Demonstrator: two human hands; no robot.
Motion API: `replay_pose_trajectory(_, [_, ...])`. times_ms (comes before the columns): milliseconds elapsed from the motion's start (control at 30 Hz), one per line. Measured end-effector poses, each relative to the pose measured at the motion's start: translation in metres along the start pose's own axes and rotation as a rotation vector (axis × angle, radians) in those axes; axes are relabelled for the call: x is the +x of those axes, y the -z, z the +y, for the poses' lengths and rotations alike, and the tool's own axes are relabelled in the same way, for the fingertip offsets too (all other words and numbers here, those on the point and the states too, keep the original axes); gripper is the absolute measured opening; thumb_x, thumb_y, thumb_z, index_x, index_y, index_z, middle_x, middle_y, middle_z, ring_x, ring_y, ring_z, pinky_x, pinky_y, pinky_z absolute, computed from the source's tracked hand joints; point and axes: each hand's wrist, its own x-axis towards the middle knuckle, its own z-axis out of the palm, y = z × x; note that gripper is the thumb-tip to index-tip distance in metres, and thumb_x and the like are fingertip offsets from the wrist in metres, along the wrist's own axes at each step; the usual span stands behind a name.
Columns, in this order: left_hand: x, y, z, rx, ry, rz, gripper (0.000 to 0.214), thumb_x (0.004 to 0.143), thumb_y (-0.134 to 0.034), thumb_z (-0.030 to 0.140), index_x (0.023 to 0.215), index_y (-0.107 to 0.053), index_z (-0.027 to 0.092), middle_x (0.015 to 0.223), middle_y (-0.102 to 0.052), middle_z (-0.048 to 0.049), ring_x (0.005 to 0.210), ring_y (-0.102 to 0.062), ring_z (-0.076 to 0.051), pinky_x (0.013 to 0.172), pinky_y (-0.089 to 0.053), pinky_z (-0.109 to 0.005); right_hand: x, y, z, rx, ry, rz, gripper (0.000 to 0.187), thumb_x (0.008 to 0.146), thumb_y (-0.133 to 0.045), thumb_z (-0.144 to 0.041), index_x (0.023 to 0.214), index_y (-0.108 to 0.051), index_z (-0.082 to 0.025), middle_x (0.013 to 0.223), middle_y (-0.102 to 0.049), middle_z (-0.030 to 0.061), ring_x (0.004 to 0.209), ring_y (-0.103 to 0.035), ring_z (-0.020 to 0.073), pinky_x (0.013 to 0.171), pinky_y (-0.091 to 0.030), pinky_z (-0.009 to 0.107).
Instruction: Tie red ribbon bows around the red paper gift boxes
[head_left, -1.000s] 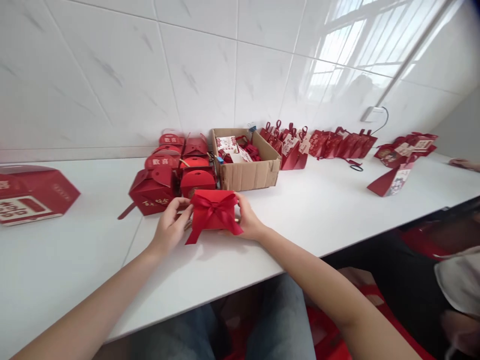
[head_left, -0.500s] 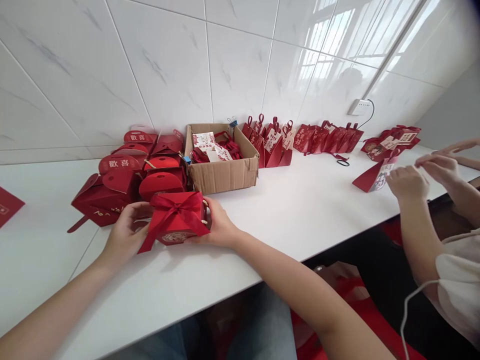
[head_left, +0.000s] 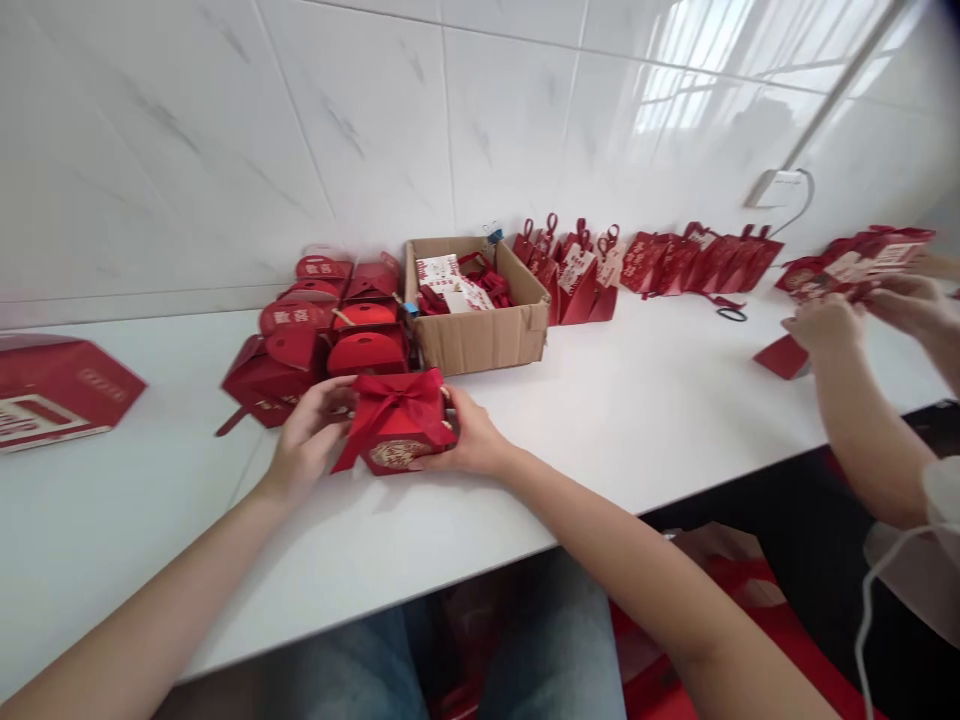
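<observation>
A red gift box (head_left: 397, 455) with a red ribbon bow on top and a gold round pattern on its front is between my two hands. My left hand (head_left: 311, 435) curls around its left side, near a hanging ribbon tail. On the opposite side my right hand (head_left: 469, 435) grips it, with fingers beside a twisted rope handle. Right behind it, several red boxes with rounded flaps (head_left: 292, 345) stand in rows against each other.
An open cardboard carton (head_left: 484, 340) holds ribbons and printed cards. Red triangular boxes (head_left: 577, 290) line the wall, with black-handled scissors (head_left: 731, 314) nearby. Flat red box sheets (head_left: 67, 390) lie at left. A co-worker's hands (head_left: 832, 320) handle a red piece at right.
The view has swung left, so everything sits further right and more of the flat red sheets shows. Both my hands stay on the gift box. The co-worker's hands have shifted over their red box.
</observation>
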Motion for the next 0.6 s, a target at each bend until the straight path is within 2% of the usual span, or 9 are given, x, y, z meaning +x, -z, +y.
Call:
replay_pose_trajectory(67, [-0.001,0.003,-0.001,-0.068,-0.054,-0.070,0.051,0.062,-0.056,0.017,0.112,-0.057,0.025,0.115,-0.061,-0.0052,0.099,-0.058,-0.024,0.080,-0.050,-0.034,-0.004,-0.001,-0.004,-0.021,0.005,-0.013,0.097,0.050,-0.085,-0.047,0.132,-0.039,-0.025,0.129,-0.053,0.0104,0.119,-0.050,0.0311,0.099,-0.039,0.049])
replay_pose_trajectory(133, [-0.003,0.006,-0.001,-0.087,-0.123,-0.120,0.054,0.059,-0.054,0.016,0.113,-0.058,0.024,0.118,-0.062,-0.0065,0.107,-0.056,-0.027,0.090,-0.047,-0.039,-0.007,-0.001,-0.007,-0.044,-0.014,-0.020,0.096,0.050,-0.085,-0.045,0.133,-0.039,-0.025,0.124,-0.057,0.0099,0.115,-0.054,0.0312,0.099,-0.038,0.050])
replay_pose_trajectory(233, [-0.007,0.007,0.004,-0.034,-0.193,-0.129,0.052,0.065,-0.054,0.021,0.117,-0.057,0.022,0.129,-0.056,-0.0090,0.122,-0.048,-0.029,0.102,-0.040,-0.044,-0.010,-0.003,-0.010,-0.072,-0.026,-0.036,0.096,0.051,-0.085,-0.044,0.134,-0.038,-0.024,0.121,-0.059,0.0101,0.108,-0.058,0.0303,0.098,-0.038,0.051])
replay_pose_trajectory(367, [-0.013,0.006,0.014,-0.016,-0.234,-0.147,0.057,0.069,-0.050,0.019,0.126,-0.049,0.025,0.126,-0.058,-0.0071,0.122,-0.048,-0.026,0.102,-0.039,-0.041,-0.012,-0.008,-0.011,-0.113,0.061,-0.082,0.100,0.051,-0.084,-0.050,0.136,-0.038,-0.026,0.124,-0.058,0.0107,0.112,-0.056,0.0331,0.099,-0.037,0.052])
replay_pose_trajectory(433, [-0.016,0.006,0.018,-0.006,-0.229,-0.171,0.049,0.070,-0.049,0.018,0.118,-0.053,0.024,0.122,-0.060,-0.0064,0.119,-0.051,-0.025,0.101,-0.041,-0.040,-0.013,-0.009,-0.011,-0.107,0.109,-0.095,0.106,0.048,-0.084,-0.054,0.138,-0.036,-0.026,0.130,-0.054,0.0123,0.118,-0.052,0.0359,0.100,-0.037,0.052])
replay_pose_trajectory(500, [-0.018,0.006,0.022,0.026,-0.220,-0.190,0.030,0.072,-0.048,0.019,0.100,-0.057,0.022,0.118,-0.061,-0.0071,0.116,-0.052,-0.026,0.098,-0.042,-0.041,-0.014,-0.009,-0.011,-0.093,0.142,-0.116,0.112,0.046,-0.082,-0.059,0.140,-0.034,-0.026,0.134,-0.051,0.0136,0.123,-0.048,0.0382,0.100,-0.037,0.052])
replay_pose_trajectory(600, [-0.021,0.005,0.026,0.098,-0.233,-0.186,0.010,0.072,-0.048,0.017,0.080,-0.048,0.022,0.112,-0.060,-0.0077,0.110,-0.054,-0.026,0.096,-0.043,-0.043,-0.016,-0.004,-0.010,-0.101,0.179,-0.174,0.120,0.044,-0.076,-0.070,0.145,-0.026,-0.028,0.137,-0.049,0.0137,0.126,-0.044,0.0394,0.102,-0.034,0.052])
